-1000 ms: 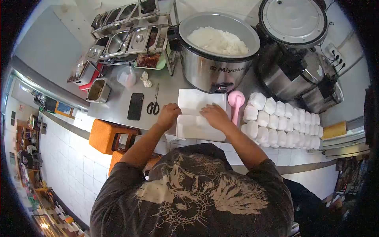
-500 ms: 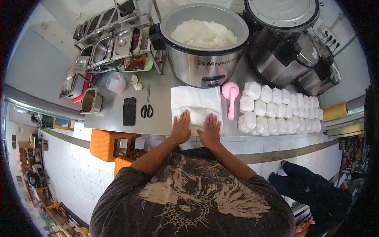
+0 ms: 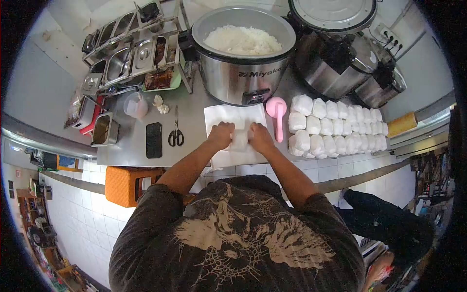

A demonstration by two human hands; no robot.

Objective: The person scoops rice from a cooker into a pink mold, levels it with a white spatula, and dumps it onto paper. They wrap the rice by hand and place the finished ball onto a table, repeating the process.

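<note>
On a stack of white paper sheets [image 3: 214,114] lies a white paper-wrapped bundle [image 3: 239,140]. My left hand [image 3: 222,136] is closed at the bundle's left side, its fingers curled on the paper. At the right side my right hand [image 3: 260,137] is closed in the same way, gripping the paper. A pink scoop [image 3: 278,119] rests just right of the sheets. Behind them stands a large rice cooker [image 3: 238,80] filled with white rice [image 3: 243,40].
Rows of white wrapped bundles [image 3: 335,121] sit at the right, before more cookers [image 3: 331,65]. Scissors [image 3: 176,134], a phone [image 3: 153,140], a plastic cup [image 3: 135,105] and metal food trays [image 3: 118,63] are left. A person in dark clothes [image 3: 389,224] is at lower right.
My hands have gone from lying flat with fingers spread to curled and closed at the bundle's two sides. The whole view has shifted slightly.
</note>
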